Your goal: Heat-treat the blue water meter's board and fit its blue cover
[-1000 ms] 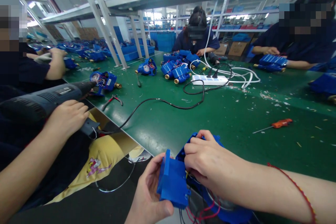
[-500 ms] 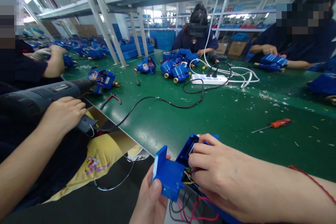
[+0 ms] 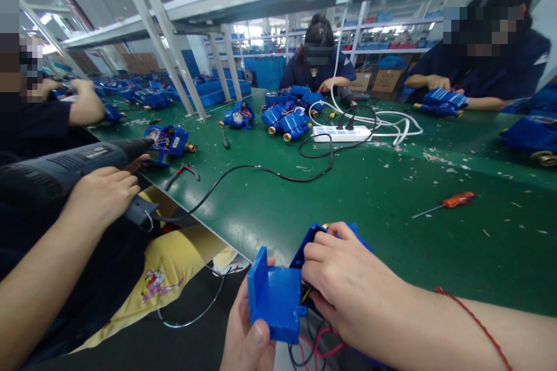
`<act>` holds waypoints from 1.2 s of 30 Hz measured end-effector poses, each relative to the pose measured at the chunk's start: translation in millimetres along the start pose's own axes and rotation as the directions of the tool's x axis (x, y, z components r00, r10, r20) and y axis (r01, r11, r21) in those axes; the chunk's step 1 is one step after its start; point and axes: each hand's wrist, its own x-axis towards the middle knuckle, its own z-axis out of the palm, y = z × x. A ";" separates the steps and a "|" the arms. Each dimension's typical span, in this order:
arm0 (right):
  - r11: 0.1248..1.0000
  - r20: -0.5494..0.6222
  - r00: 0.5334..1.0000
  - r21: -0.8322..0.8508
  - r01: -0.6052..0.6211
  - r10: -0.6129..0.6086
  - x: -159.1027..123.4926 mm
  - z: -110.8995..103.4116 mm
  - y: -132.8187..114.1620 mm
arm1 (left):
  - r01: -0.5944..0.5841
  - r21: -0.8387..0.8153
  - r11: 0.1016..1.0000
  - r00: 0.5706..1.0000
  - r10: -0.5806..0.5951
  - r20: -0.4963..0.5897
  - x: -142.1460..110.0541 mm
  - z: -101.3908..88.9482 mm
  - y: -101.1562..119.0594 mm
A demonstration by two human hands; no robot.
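Note:
My left hand (image 3: 250, 324) grips a blue plastic cover (image 3: 281, 301) by its lower left side, thumb in front and fingers behind. Just right of it, an open blue meter housing (image 3: 303, 250) rests at the table's near edge. My right hand (image 3: 343, 284) reaches over that housing, its fingers curled down into it; what the fingertips pinch is hidden. Red and black wires (image 3: 324, 343) hang in loops below the cover and the hand. Most of the housing is covered by my right hand and forearm.
On the green table (image 3: 261, 203) lie an orange-handled screwdriver (image 3: 455, 200), red-handled pliers (image 3: 183, 173), a white power strip (image 3: 342, 134) and several blue meters (image 3: 281, 116). A co-worker at left holds a heat gun (image 3: 82, 162), its black cord crossing the table. Two people sit opposite.
The cover in my left hand has shifted slightly left and down and turned more face-on. My right hand has moved a little left, with its fingers still in the housing.

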 end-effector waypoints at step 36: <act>0.980 -0.040 0.984 0.083 0.179 -0.176 8.0 3.8 14.0 | -0.164 0.339 0.926 0.970 0.214 -0.114 11.7 4.5 -2.5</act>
